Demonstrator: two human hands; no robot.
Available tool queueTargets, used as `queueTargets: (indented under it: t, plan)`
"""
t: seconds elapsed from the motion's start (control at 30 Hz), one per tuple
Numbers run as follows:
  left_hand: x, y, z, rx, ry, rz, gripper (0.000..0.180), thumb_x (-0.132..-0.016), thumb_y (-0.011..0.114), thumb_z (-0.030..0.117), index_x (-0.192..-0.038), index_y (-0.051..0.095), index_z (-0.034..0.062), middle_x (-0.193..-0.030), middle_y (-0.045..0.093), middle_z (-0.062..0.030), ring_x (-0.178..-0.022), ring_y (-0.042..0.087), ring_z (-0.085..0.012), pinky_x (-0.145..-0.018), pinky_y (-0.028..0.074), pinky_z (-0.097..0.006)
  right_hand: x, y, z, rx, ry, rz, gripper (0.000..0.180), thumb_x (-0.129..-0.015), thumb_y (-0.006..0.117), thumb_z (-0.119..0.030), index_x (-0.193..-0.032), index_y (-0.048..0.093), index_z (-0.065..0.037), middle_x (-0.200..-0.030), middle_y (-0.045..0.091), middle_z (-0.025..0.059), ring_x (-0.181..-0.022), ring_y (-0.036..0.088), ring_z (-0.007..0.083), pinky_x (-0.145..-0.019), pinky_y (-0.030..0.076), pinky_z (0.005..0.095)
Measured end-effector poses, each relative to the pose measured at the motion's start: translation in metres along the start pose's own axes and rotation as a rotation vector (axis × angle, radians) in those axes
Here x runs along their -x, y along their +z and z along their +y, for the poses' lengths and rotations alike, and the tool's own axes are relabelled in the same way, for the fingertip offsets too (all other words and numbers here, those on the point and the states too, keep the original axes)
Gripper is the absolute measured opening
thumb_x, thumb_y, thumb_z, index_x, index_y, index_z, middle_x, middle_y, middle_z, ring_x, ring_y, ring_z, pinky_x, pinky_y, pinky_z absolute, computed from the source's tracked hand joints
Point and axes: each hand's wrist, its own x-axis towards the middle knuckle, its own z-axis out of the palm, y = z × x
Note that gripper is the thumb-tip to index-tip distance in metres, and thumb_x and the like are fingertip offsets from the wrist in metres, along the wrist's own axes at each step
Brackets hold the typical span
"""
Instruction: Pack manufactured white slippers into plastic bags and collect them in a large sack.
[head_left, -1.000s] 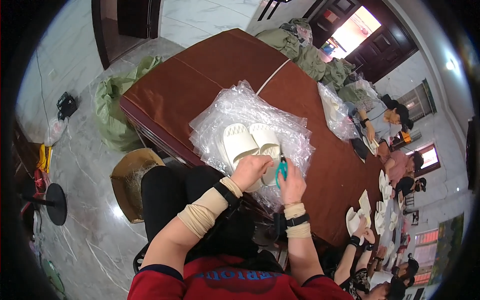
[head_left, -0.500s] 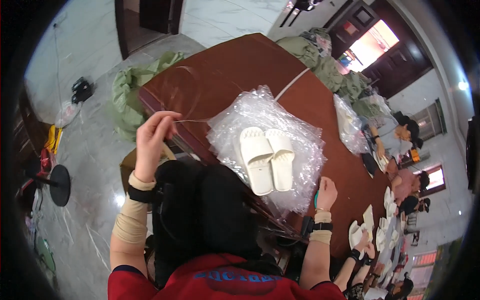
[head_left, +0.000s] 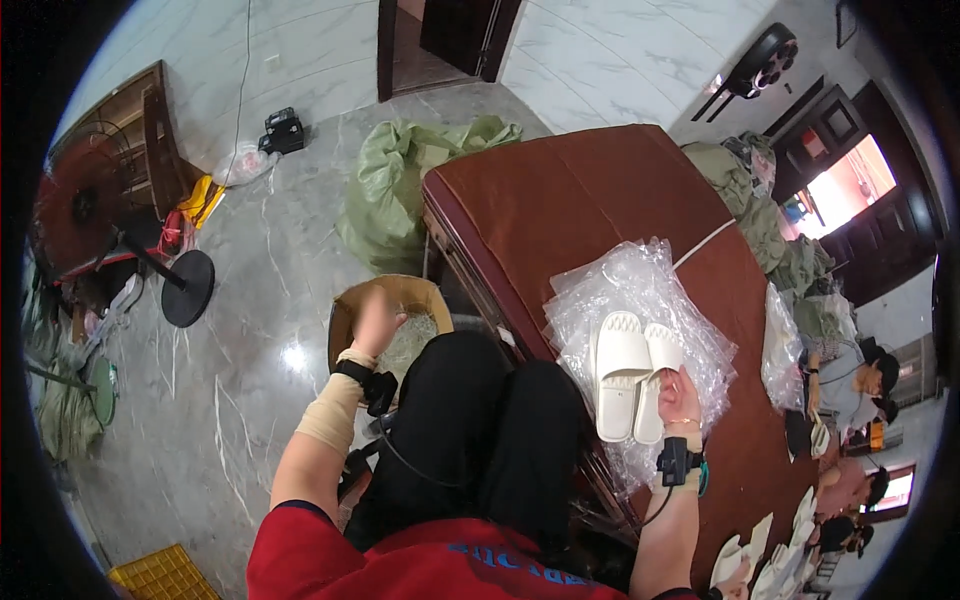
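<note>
A pair of white slippers (head_left: 622,372) lies side by side on a heap of clear plastic bags (head_left: 640,290) on the brown table (head_left: 560,195). My right hand (head_left: 680,395) rests at the right slipper's edge, fingers closed on it. My left hand (head_left: 375,322) is down on my left, over an open cardboard box (head_left: 345,318) on the floor that holds clear plastic scraps. Its fingers are curled, and what they hold, if anything, is hidden. My dark-clad knees sit between the box and the table.
A green sack (head_left: 410,170) slumps on the marble floor beside the table's corner. A fan on a black round base (head_left: 187,290) stands at left, a yellow crate (head_left: 165,575) at lower left. Other people (head_left: 850,380) sit at the right, near more white slippers (head_left: 760,560).
My left hand, which lifted a thin strip off to the left, has dropped down to the cardboard box. My right hand has moved from the table edge up onto the slippers.
</note>
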Motion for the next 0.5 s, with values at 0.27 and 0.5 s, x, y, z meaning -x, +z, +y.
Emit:
queueTargets:
  t: [0.27,0.5]
  plan:
    - [-0.018,-0.052,0.222,0.254,0.729,-0.331,0.035,-0.089,0.062,0.021,-0.117,0.058,0.0004,-0.106,0.064,-0.0183,-0.099,0.061,-0.0353,-0.086,0.048,-0.041,0.077,0.066,-0.030,0.134,-0.296,-0.102,0.016,-0.098,0.054,-0.020,-0.105,0.058,-0.006,-0.094,0.065,0.0053,-0.074,0.066,0.0159,-0.060,0.054,0.0257]
    - [-0.018,0.032,0.311,0.043,1.149,-0.616,0.032,-0.088,0.061,0.020,-0.115,0.060,0.0017,-0.109,0.064,-0.0183,-0.100,0.061,-0.0357,-0.090,0.047,-0.042,0.165,0.057,-0.048,1.091,-0.316,-0.160,0.023,-0.094,0.055,-0.022,-0.107,0.059,-0.004,-0.096,0.067,0.0098,-0.079,0.067,0.0239,-0.068,0.054,0.0317]
